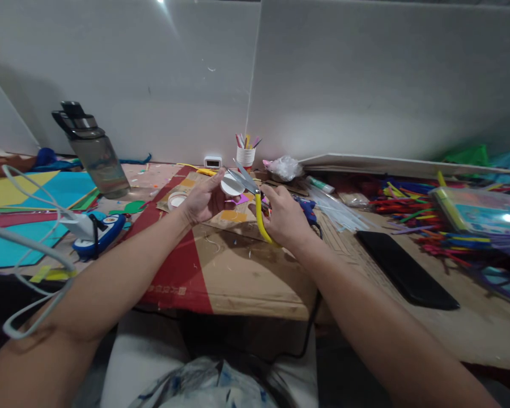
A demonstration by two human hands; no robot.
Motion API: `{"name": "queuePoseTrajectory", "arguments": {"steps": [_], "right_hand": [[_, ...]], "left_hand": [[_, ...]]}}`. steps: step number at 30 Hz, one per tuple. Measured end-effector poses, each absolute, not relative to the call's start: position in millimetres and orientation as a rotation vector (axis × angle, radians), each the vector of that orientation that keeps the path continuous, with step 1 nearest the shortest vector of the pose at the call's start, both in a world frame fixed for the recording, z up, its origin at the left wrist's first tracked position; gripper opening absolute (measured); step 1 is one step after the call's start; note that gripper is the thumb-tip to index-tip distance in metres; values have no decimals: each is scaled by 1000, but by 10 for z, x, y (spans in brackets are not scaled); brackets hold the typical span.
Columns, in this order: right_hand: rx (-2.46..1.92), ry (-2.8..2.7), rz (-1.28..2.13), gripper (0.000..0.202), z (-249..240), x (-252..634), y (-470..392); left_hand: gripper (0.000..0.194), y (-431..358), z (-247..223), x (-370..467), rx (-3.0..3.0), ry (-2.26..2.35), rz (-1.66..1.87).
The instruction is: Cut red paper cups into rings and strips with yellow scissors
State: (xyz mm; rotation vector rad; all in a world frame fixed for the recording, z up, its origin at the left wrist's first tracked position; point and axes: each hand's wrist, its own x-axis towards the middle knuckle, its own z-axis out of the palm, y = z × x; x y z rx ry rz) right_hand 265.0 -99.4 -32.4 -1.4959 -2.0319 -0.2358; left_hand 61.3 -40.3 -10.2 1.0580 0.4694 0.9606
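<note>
My left hand [207, 200] is closed on a small, round white piece [231, 185], which looks like paper or the bottom of a cup. Wrapped in my right hand [284, 216] is a pair of scissors [260, 218] with yellow handles. The scissor blades are spread apart and reach up to the white piece; whether they touch it I cannot tell. Below both hands lies a flat cardboard sheet [255, 277] with bits of scrap on it. A white ring-like piece [177, 200] rests just left of my left hand.
A tall water bottle [100, 161] stands left, near a blue-and-white power strip [104, 235] with cables. At the back is a cup of pens [245, 154]. A blue glue gun [306, 209], a black phone [406, 269] and colourful pipe cleaners [412, 209] lie to the right.
</note>
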Motion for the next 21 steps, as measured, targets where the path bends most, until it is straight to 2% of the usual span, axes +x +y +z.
{"name": "queuePoseTrajectory", "arguments": {"steps": [15, 21], "right_hand": [[-1597, -2067, -306, 46, -278, 2624, -1034], [-1602, -2036, -283, 42, -295, 2633, -1016]], "left_hand": [[50, -350, -86, 598, 1063, 481, 991], [41, -393, -125, 632, 1051, 416, 1059]]}}
